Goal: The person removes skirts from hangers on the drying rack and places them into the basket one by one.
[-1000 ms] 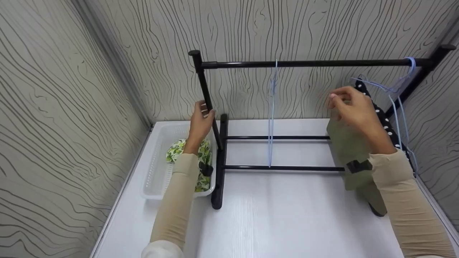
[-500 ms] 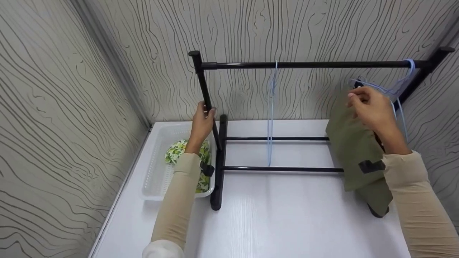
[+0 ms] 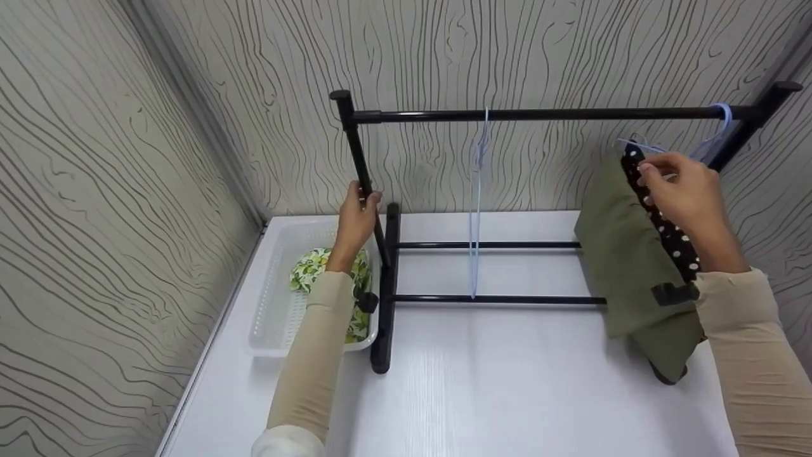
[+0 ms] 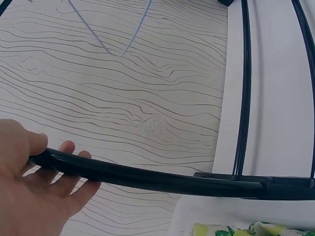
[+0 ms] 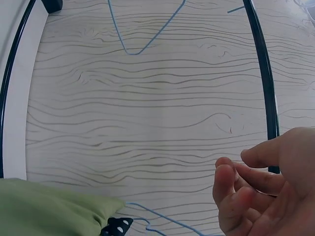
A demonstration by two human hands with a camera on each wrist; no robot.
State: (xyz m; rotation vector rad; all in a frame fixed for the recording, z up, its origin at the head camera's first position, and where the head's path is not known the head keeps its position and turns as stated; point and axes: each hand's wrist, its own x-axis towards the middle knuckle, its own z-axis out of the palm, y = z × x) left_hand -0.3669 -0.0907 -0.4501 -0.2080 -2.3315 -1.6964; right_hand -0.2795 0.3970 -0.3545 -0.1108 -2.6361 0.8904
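Note:
My left hand grips the left upright of a black clothes rack, thumb and fingers around the tube. My right hand is in the air at the rack's right end, fingers loosely bent with nothing between them, as the right wrist view confirms. Close beside it hangs an olive green garment with a black, white-dotted garment showing behind. Both are on a light blue hanger hooked over the top bar at the right. A bare blue hanger hangs near the bar's middle.
A white perforated basket stands left of the rack, holding a folded cloth with a green and yellow print. Two lower bars cross near the white tabletop. Wood-patterned panels enclose the back and sides.
My right hand has moved to the right, away from the green garment's upper edge, uncovering more of the garments. The left hand has stayed on the upright.

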